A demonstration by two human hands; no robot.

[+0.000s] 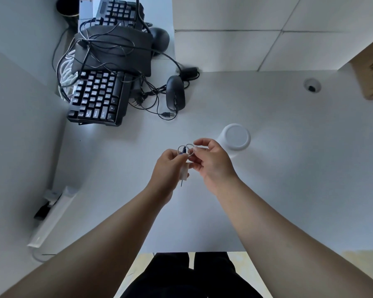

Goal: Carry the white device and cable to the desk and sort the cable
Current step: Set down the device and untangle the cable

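Desk: bare patch under hands, likely chosen as sorting space.
White device parked on desk just right of hands, out of way.
Left hand closed on cable, steadying coils above desk.
Right hand pinches loop, apparently tidying it.

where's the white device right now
In the head view the white device stands on the desk right of centre, just beyond the right hand, with the black mouse farther back left.
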